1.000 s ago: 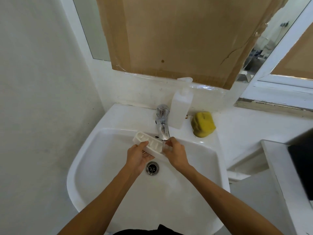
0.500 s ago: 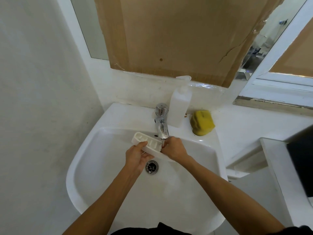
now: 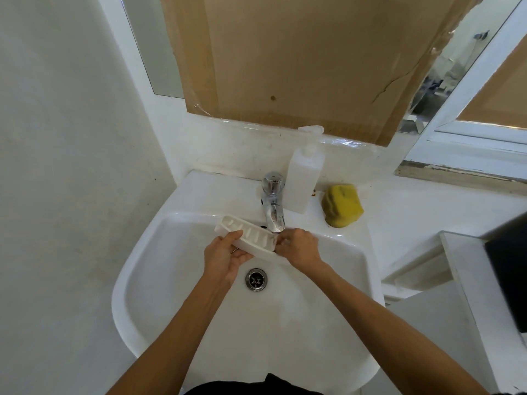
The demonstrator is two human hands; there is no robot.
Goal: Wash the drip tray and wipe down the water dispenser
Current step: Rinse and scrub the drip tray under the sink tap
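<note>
The white slotted drip tray (image 3: 245, 234) is tilted over the white sink (image 3: 159, 252), just under the chrome tap's (image 3: 273, 206) spout. My left hand (image 3: 225, 256) grips the tray's near long edge from below, thumb on top. My right hand (image 3: 299, 248) holds the tray's right end, fingers curled on it right below the spout. A thin stream of water falls at that right end. The water dispenser is not in view.
A white pump bottle (image 3: 303, 178) stands right of the tap. A yellow sponge (image 3: 342, 205) lies on the sink's back right ledge. The drain (image 3: 256, 279) sits below my hands. Cardboard (image 3: 299, 58) covers the mirror. A white ledge (image 3: 467, 280) is at right.
Both hands and the tray stay under the tap. The tray has shifted slightly left, and my right hand has moved closer onto its right end.
</note>
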